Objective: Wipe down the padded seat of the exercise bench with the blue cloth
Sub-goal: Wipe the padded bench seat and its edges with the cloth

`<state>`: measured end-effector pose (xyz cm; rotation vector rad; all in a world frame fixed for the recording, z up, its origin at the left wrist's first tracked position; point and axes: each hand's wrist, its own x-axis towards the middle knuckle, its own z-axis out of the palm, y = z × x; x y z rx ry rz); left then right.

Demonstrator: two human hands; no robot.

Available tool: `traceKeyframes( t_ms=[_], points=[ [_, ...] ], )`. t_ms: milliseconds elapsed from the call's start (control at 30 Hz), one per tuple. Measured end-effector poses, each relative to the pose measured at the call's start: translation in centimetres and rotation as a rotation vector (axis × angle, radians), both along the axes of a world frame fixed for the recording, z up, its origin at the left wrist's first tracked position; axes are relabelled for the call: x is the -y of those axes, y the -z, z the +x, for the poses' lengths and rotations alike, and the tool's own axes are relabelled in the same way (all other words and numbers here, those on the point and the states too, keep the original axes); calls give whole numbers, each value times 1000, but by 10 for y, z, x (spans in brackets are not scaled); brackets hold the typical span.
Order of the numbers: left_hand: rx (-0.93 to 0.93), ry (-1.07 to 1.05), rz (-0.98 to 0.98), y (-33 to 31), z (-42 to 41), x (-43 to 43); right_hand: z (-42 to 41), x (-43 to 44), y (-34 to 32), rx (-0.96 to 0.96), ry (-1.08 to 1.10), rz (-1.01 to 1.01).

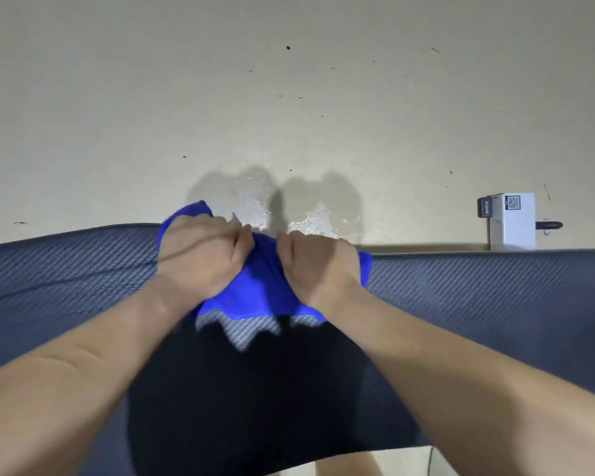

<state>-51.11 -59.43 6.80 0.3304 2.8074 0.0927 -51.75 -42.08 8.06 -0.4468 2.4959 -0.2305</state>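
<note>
The blue cloth (255,293) is bunched between both my hands above the far edge of the padded seat (478,297), a dark woven-pattern surface that spans the whole width of the view. My left hand (200,255) grips the cloth's left part, with a blue corner sticking up behind it. My right hand (318,269) grips the right part, fingers curled into the fabric. The cloth's lower edge hangs just over the pad. A dark shadow covers the seat below my forearms.
Beyond the seat lies a pale floor (289,115) with a wet, glistening patch (285,214) just past my hands. A white box-shaped device (512,219) with a black part stands at the far right edge of the bench.
</note>
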Motion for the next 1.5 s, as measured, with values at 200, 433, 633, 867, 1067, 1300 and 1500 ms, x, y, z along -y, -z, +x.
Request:
traceKeyframes(
  t_ms=[200, 433, 633, 867, 1067, 1300, 1500],
  points=[
    [-52, -80, -80, 9, -1, 35, -6, 49, 2, -29, 0, -107],
    [-46, -197, 8, 10, -3, 14, -10, 33, -1, 54, -22, -151],
    [104, -188, 13, 4, -5, -56, -17, -40, 5, 150, -47, -37],
    [404, -319, 306, -8, -27, -137, -39, -182, 0, 252, 189, -302],
    [368, -212, 494, -54, -92, -160, -97, -214, -27, 71, 342, -447],
    [21, 42, 198, -90, -133, -130, -137, -221, -87, -44, 222, -392],
    [46, -19, 104, -47, -70, -107, -56, -190, -98, 69, -6, -248]
  ],
)
